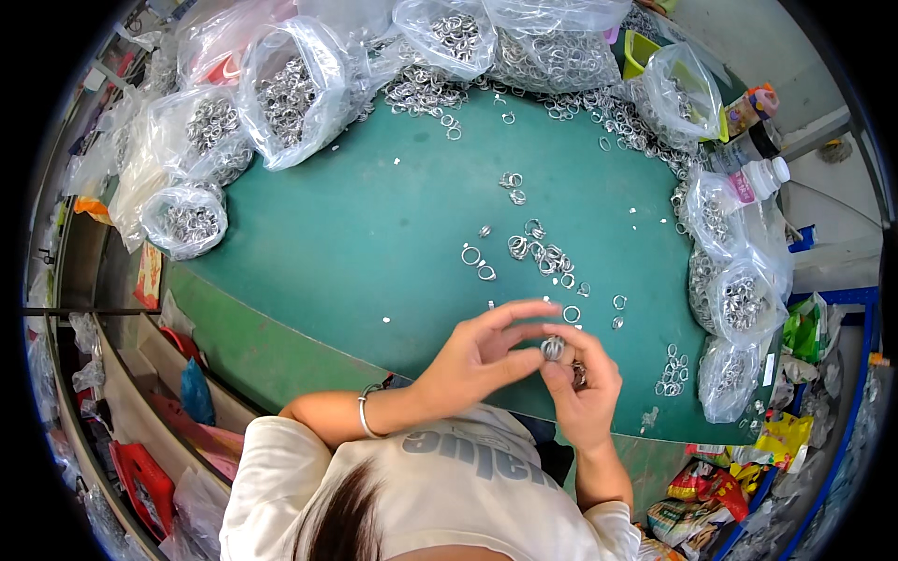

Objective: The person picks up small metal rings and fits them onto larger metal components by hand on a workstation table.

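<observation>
In front of my chest, my left hand (pixel 482 355) and my right hand (pixel 586 388) meet over the near side of the green table. A small stack of silver metal rings (pixel 552 349) sits between their fingertips, pinched by both hands. More rings (pixel 579 376) show inside the curled fingers of my right hand. Just beyond my hands lies a loose group of rings (pixel 547 257). A few single rings (pixel 572 315) are scattered nearer to my right hand. To the right of it, a cluster of rings (pixel 672 370) lies flat on the table.
Clear plastic bags of rings (pixel 288 98) line the table's far and left sides. More bags (pixel 739 299) stand along the right edge, by a bottle (pixel 760 179). A yellow-green container (pixel 639 54) stands at the far right. Shelves (pixel 140 365) run at the left.
</observation>
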Motion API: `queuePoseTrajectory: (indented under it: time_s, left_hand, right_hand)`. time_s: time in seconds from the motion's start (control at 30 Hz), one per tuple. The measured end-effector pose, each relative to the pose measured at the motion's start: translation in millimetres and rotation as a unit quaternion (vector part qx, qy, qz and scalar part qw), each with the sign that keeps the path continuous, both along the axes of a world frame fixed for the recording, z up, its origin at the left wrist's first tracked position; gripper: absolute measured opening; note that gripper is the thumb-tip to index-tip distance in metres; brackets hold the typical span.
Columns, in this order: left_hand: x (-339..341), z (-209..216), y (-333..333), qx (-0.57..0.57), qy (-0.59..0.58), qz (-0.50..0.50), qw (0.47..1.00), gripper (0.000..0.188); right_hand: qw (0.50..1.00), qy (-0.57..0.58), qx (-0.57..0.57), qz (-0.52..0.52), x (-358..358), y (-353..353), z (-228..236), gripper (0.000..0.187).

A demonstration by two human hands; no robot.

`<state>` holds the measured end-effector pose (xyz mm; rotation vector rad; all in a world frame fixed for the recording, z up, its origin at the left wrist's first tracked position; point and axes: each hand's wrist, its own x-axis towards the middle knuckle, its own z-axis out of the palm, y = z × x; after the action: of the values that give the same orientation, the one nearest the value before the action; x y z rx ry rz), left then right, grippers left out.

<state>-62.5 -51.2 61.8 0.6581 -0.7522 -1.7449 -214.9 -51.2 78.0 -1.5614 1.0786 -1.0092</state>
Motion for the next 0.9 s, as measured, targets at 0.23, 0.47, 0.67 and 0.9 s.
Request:
queuePoseTrajectory:
  time_s: [0.23, 0.47, 0.67, 0.9]
  left_hand:
    - [24, 1, -3, 0.08, -0.065, -0.137, 0.985, 0.02]
    - [26, 1, -3, 0.053, -0.082, -0.171, 0.98, 0.017]
    - [26, 12, 3, -0.061, -0.188, -0.129, 0.972, 0.015]
    - [22, 6, 7, -0.233, -0.355, 0.034, 0.905, 0.021]
  right_hand:
    - [0.977, 0.154, -0.146, 0.015, -3, -4, 7, 0.036]
    - [0.951, 0.193, -0.23, 0.073, -7, -6, 7, 0.033]
    - [0.926, 0.164, -0.341, 0.023, -4, 1, -16, 0.029]
    - [0.987, 0.092, -0.129, 0.031, 2, 4, -7, 0.032]
